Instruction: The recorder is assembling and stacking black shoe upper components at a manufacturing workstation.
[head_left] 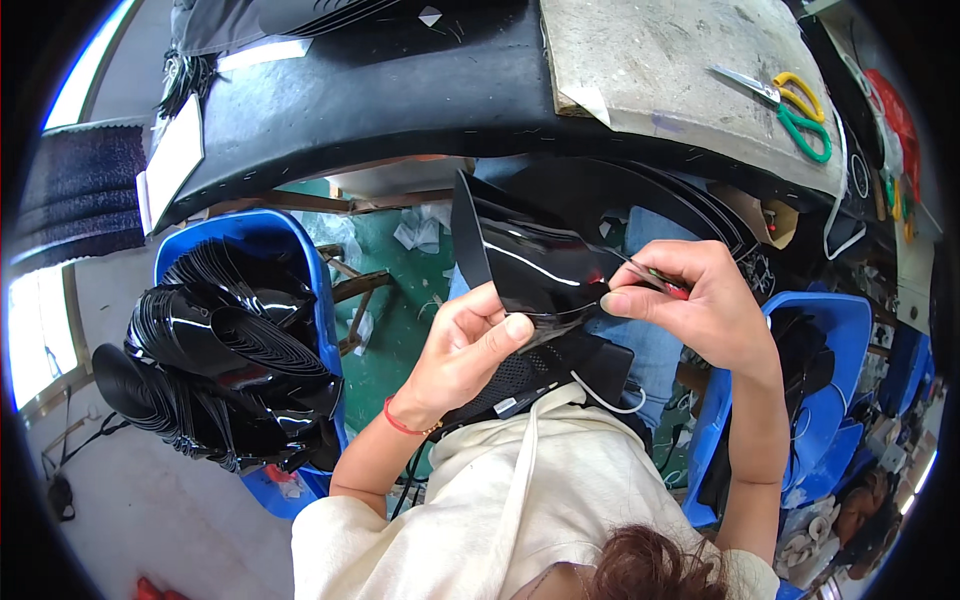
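Observation:
A glossy black curved sheet piece (545, 262), its wide flared end turned left, is held above my lap. My left hand (468, 345) grips its lower edge between thumb and fingers. At the piece's right end my right hand (700, 300) is closed, thumb against fingers. A slim small tool with a red part (672, 288) shows within that hand, its tip close to the piece's edge; its exact kind is unclear. Beyond my hands, large flat black sheets (590, 195) lie partly beneath the bench edge.
To the left, a blue bin (235, 225) overflows with stacked glossy black pieces (220, 350). Another blue bin (845, 320) stands at right with dark pieces inside. Ahead is a black-covered bench (400, 90) bearing a pale board (680, 60) and scissors with yellow and green handles (800, 115).

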